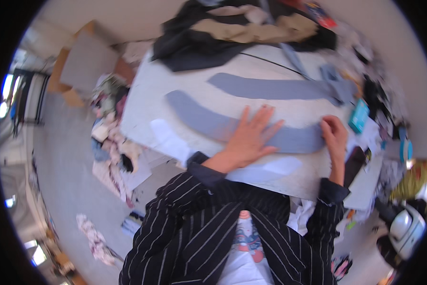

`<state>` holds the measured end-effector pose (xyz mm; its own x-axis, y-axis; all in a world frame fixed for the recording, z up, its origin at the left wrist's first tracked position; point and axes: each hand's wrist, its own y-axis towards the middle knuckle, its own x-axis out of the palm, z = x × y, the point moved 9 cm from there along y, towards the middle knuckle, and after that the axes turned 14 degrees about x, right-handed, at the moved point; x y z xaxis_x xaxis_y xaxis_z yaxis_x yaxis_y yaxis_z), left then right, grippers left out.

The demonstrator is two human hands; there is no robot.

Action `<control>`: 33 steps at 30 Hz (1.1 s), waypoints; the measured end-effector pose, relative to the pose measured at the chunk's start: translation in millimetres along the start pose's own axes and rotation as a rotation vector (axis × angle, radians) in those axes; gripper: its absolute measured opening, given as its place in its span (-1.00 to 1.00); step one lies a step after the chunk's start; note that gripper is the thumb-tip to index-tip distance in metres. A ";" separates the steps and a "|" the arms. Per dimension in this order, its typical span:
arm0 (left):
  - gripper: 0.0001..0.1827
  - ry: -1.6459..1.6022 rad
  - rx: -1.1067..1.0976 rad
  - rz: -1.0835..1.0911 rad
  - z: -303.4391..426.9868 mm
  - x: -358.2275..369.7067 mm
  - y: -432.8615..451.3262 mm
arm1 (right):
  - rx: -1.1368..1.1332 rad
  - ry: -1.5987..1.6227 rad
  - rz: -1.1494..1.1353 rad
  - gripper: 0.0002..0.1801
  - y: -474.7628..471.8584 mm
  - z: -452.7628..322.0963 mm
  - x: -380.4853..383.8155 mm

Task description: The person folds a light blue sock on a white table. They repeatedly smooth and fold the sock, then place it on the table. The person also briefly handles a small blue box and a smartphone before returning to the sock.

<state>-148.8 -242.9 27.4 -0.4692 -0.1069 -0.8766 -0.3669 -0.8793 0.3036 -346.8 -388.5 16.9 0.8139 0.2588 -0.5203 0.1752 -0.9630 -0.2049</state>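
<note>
My left hand lies flat with its fingers spread on a curved blue-grey fabric strip, which rests on the white table. At the strip's right end is my right hand, its fingers bent and pinching the edge. A second curved blue-grey strip lies farther back, with crumpled fabric of a like colour at its right end. Near the front edge, a pale curved piece lies partly under my left forearm. A white curved piece lies at the front left.
Black cloth with beige cloth on it covers the back of the table. A turquoise box stands at the right, among scraps. Fabric scraps are heaped on the left, near an open cardboard box. A white machine is at the lower right.
</note>
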 end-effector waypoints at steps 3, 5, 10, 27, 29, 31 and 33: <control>-0.31 -0.031 -0.032 0.219 -4.5 -55.1 -33.4 | -0.175 0.020 0.145 -0.94 -32.8 -28.9 -6.8; -0.43 0.041 -0.137 0.416 -20.6 -88.6 -70.3 | -0.287 -0.067 0.034 -0.98 -74.6 -68.4 23.0; -0.67 0.489 -0.703 0.576 -90.7 -156.7 -210.3 | -0.455 -0.304 -0.354 -0.79 -145.3 -93.5 108.1; -0.62 -0.799 -0.804 0.918 -111.6 -119.6 -227.2 | -0.512 -0.241 -0.372 -0.67 -166.1 -142.0 125.7; -0.57 -0.788 -0.771 0.924 -99.0 -132.6 -220.0 | -0.523 -0.045 -0.494 -0.67 -167.3 -173.4 170.8; -0.52 -0.793 -0.710 0.921 -89.7 -140.8 -211.7 | -0.513 0.004 -0.514 -0.69 -162.6 -191.7 211.8; -0.47 -0.765 -0.648 0.898 -82.8 -145.4 -207.2 | -0.492 -0.025 -0.518 -0.74 -153.6 -195.0 244.7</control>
<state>62.0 -83.5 61.0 -0.7503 -0.6607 0.0230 0.6453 -0.7244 0.2426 -66.5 -192.0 82.7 0.5464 0.6884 -0.4771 0.7704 -0.6365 -0.0362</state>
